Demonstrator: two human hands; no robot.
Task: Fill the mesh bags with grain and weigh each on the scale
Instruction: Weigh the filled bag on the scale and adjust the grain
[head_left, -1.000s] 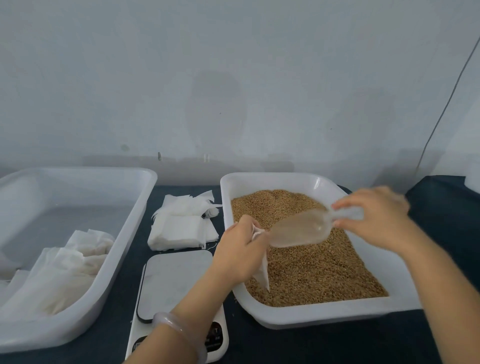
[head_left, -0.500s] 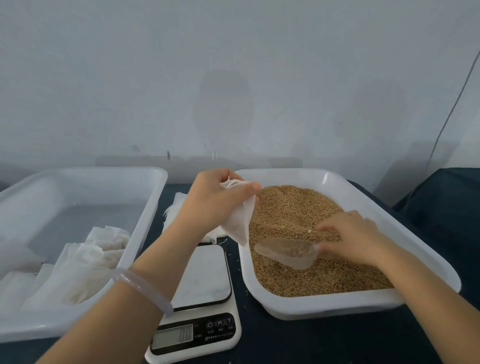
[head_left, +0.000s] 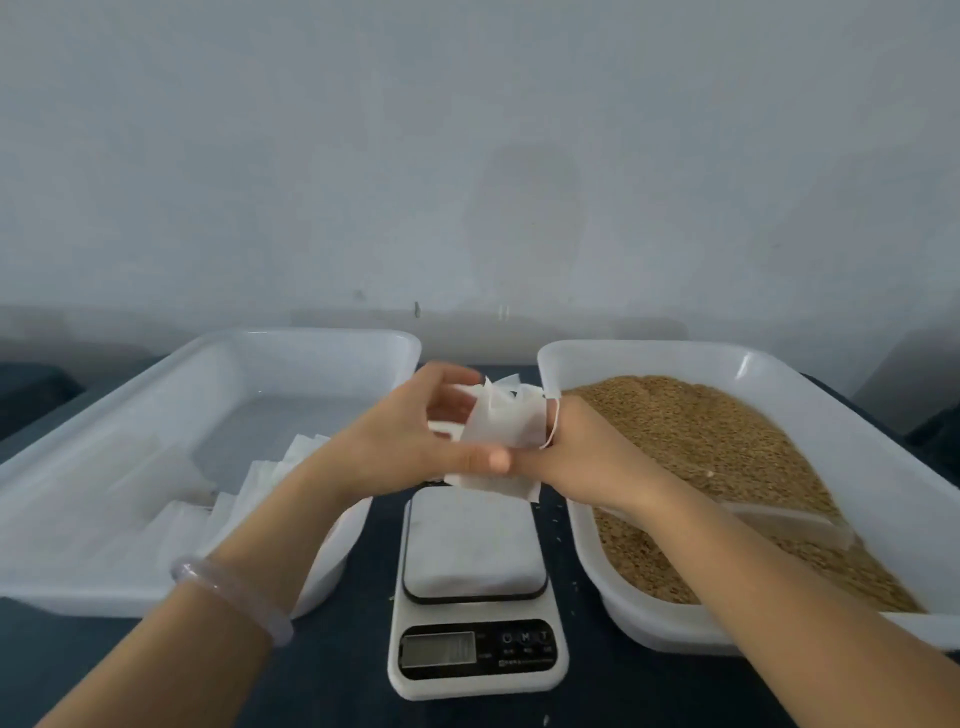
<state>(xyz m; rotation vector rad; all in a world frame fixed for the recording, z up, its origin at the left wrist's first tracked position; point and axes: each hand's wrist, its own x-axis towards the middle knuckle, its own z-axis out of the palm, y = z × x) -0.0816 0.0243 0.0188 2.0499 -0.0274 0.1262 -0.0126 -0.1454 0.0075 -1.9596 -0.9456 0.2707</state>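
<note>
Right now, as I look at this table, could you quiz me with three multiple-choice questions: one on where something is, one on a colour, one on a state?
1. Where does the scale stand?
A. between the left tray and the grain tray
B. on the floor
C. on a shelf

2. What colour is the mesh bag?
A. red
B. white
C. green

3. The clear scoop is:
A. lying in the grain
B. raised and pouring
C. on the scale

Answers:
1 A, the scale has a tray on each side.
2 B, the bag is plain white.
3 A, the scoop lies in the grain, and the left hand and the right hand both hold the bag above the scale.
</note>
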